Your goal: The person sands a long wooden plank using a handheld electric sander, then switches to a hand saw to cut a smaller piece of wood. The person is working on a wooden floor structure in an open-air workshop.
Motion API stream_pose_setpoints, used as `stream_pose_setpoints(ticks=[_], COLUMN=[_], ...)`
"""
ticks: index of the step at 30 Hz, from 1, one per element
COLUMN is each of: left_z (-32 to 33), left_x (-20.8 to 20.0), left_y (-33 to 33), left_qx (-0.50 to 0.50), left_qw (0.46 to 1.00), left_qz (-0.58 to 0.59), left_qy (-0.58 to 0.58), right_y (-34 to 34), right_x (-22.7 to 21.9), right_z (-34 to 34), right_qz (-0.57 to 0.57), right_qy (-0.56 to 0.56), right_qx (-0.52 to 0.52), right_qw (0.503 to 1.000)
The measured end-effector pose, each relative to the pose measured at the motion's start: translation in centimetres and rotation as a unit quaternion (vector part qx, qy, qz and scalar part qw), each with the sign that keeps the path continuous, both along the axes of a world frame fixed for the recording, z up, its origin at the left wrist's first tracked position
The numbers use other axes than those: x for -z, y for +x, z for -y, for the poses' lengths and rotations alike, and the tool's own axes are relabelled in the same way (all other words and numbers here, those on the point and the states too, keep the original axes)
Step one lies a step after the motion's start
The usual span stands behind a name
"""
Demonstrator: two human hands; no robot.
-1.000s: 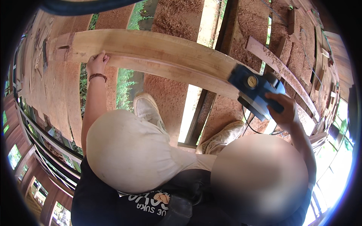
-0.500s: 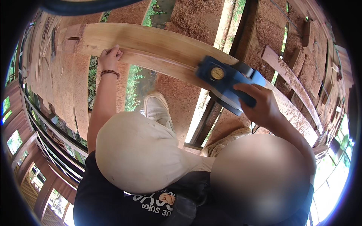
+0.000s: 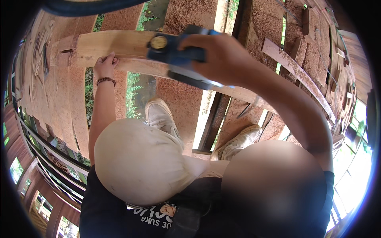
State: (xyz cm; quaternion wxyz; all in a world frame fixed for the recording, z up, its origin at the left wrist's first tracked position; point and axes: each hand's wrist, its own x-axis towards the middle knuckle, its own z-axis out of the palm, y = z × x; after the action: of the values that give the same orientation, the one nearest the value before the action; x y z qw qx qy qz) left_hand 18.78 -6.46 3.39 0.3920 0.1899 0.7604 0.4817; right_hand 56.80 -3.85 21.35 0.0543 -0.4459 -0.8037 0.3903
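My right hand (image 3: 222, 57) is wrapped round the rear handle of a blue electric hand planer (image 3: 168, 49), which has a round yellowish knob at its front. The planer rests on a long, pale wooden board (image 3: 123, 41) that runs across in front of me; motion smears the tool and the hand a little. At the board's near edge, left of the planer, my left hand (image 3: 105, 66) pinches the wood with curled fingers, a beaded bracelet on its wrist. The board's right part is partly hidden behind my right arm and the planer.
Reddish sawdust covers the spaced floor planks (image 3: 178, 107), with greenery and water showing through the gaps. A loose curved wood strip (image 3: 297, 77) lies at the right, near a thin cable (image 3: 335, 79). My shoes (image 3: 160, 115) stand on the planks. Stacked timber (image 3: 37, 87) is at the left.
My right hand has pushed the planer leftward along the board, closer to my left hand. The left hand keeps its place on the board's edge; the whole view has shifted slightly.
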Motion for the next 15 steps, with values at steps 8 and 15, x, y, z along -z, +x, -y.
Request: stream_pose_setpoints(ticks=[8,15], left_z=[-0.7,-0.6], left_x=[0.0,-0.2], left_y=[0.0,0.1], left_qx=[0.012,-0.008], left_qw=[1.0,1.0], left_qz=[-0.013,-0.026], left_qy=[-0.008,-0.014], right_y=[21.4,23.7], right_x=[-3.1,-0.3], right_z=[8.8,13.0], right_qz=[0.066,0.054], right_qy=[0.059,0.032], right_qx=[0.057,0.037], right_qw=[0.994,0.997])
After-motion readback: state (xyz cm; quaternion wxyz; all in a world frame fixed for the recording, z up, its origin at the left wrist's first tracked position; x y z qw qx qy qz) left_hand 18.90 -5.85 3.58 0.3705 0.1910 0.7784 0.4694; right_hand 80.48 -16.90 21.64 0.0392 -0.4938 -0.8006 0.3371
